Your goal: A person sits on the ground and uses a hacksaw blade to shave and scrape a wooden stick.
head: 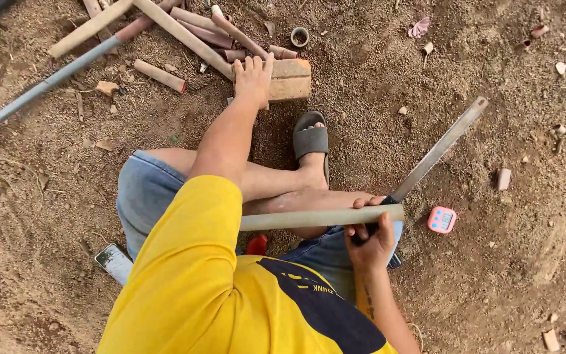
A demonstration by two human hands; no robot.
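From up here I see my left hand [254, 80] reaching to the upper middle of the frame, palm down and fingers spread flat on a reddish-brown clay brick [291, 79] that lies on the sandy dirt ground [506, 275]. It presses rather than grips — nothing is enclosed in it. Just beyond the brick lies a heap of dusty beige plastic pipe offcuts [191, 36].

My right hand [369, 241], lower centre-right, has its fingers curled shut around two things at once: the dark handle of a long grey-bladed handsaw [439, 150], whose blade slants toward the upper right, and the near end of a long pale beige plastic pipe [322, 217] that runs level across my bent leg toward the left.

A grey slide sandal [310, 139] sits on the foot at centre. A small pink digital timer [441, 220] lies on the dirt just right of the pipe end, well apart from the hand.
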